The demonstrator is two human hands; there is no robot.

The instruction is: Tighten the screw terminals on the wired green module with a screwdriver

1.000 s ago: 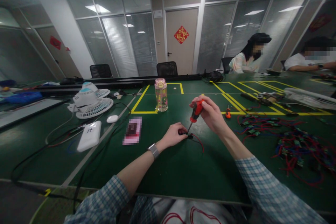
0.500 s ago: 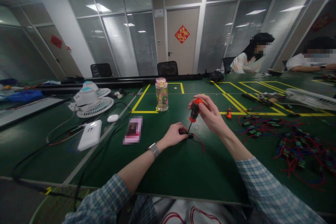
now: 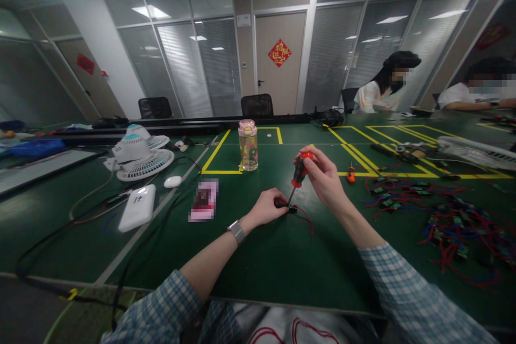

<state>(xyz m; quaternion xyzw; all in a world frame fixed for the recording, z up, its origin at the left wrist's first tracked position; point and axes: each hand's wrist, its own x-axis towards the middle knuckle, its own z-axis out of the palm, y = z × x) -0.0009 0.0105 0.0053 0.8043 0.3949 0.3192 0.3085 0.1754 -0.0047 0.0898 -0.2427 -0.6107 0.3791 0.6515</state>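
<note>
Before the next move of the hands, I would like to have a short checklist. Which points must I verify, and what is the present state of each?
1. Right hand holding the red-and-black screwdriver firmly: grip closed around it, ok; firmness, cannot tell.
2. Left hand holding the small dark part: ok.
3. Screwdriver's tip seated properly: cannot tell, too small and partly hidden.
4. Screwdriver upright: not ok, it appears to lean to the right.
5. Red wire clear of both hands: ok, it curves away on the right.
6. Bottle upright and apart from the hands: ok.
</note>
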